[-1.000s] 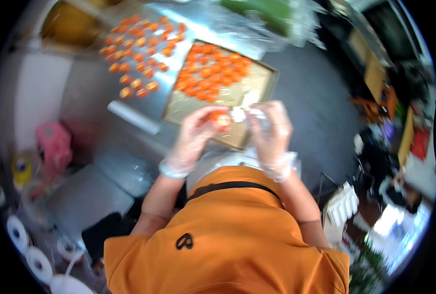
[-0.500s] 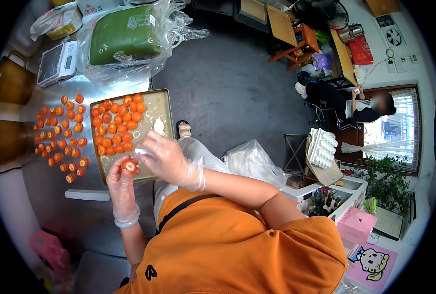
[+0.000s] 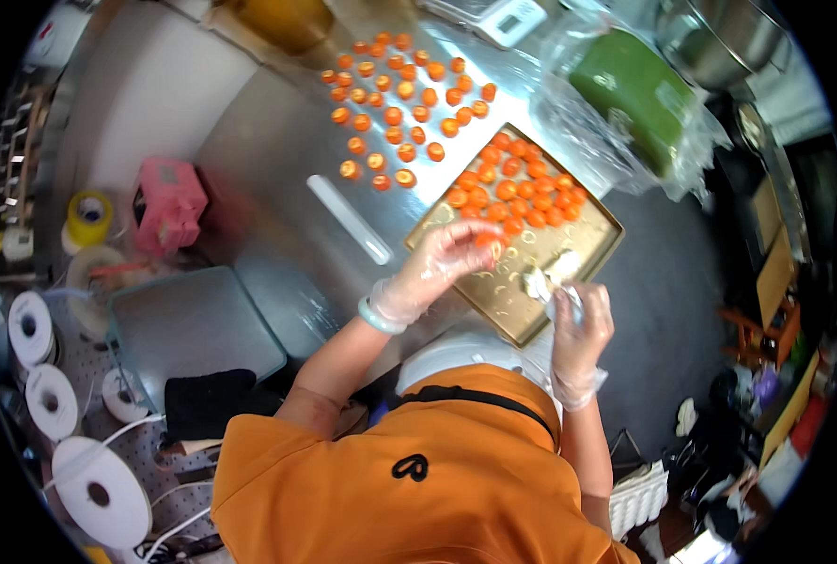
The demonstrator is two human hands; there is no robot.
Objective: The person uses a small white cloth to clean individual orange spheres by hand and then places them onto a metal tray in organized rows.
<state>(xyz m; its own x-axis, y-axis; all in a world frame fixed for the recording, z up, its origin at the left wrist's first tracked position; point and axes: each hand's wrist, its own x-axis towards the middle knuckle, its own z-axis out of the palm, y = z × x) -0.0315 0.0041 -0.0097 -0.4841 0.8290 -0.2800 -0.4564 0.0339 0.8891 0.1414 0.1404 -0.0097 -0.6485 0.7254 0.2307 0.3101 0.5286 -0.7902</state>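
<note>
Between the fingers of my left hand [image 3: 445,258], in a thin clear glove, is a small orange ball [image 3: 490,246] with a pale ring, above the near left edge of a gold tray [image 3: 587,241]. My right hand [image 3: 580,331], also gloved, is closed on a crumpled white, soft-looking thing [image 3: 538,283]; its kind I cannot tell. Close by, a white lump [image 3: 566,263] sits on the tray. Several orange balls [image 3: 507,189] fill the tray's far side, and pale rings [image 3: 508,289] lie scattered on its bare part. More orange pieces with pale tops [image 3: 393,116] stand on the metal table.
A white bar [image 3: 349,219] lies left of the tray. Behind it are a green package in clear plastic [image 3: 630,99], a scale [image 3: 493,17] and a metal pot [image 3: 719,42]. To the left are a pink device [image 3: 169,205], yellow tape [image 3: 89,219] and white spools [image 3: 99,493].
The view has turned, bringing the spools in at the left. My right hand has moved away from the orange ball toward the white lump; my left hand still holds the ball.
</note>
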